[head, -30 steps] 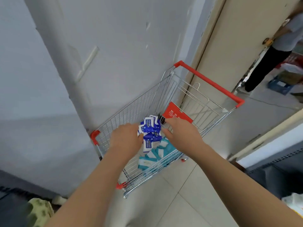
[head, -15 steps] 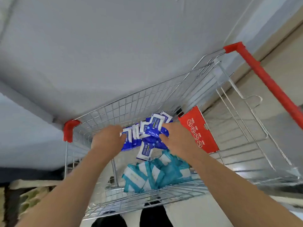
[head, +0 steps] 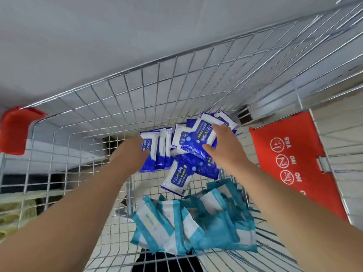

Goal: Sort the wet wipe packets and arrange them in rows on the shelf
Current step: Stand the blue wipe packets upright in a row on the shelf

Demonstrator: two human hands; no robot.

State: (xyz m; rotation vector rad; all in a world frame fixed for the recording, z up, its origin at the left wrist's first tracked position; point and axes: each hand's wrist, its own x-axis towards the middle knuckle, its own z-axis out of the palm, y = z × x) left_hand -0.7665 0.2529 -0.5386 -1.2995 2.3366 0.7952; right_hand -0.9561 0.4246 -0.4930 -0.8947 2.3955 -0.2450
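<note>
Head view, entries by reach. Item: right hand point(head: 225, 152), fingers point(head: 221, 130) laid over a tilted packet atop the blue packets point(head: 193, 141), thumb under its lower edge, gripping it. Item: left hand point(head: 133, 152), fingers curled round an upright stack point(head: 160, 150) of the same blue kind. Remaining blue ones heaped between and below both hands, toward the far wall of the cart basket point(head: 157, 85). Item: teal packets point(head: 196, 228), heaped at the near edge. Item: red flap point(head: 290, 163), right side. Item: red corner guard point(head: 15, 130), far-left corner.
</note>
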